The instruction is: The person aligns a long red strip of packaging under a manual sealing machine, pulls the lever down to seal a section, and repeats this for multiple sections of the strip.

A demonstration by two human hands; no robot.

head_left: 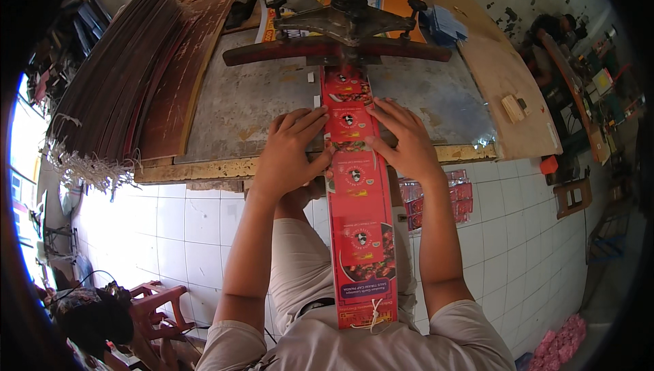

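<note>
Running off the bench (252, 116) from beneath a metal crossbar (286, 52), the red printed strip (354, 218) lies between the left hand (291, 146) and right hand (407, 143), each grip spread along an edge, apparently keeping it straight beside a white block (317, 101).

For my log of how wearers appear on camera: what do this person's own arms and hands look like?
Both the left hand and right hand are bare, with no gloves, rings or watch visible. Loose, short, pale grey-beige sleeves leave the forearms uncovered; no cables or markings show on them.
</note>
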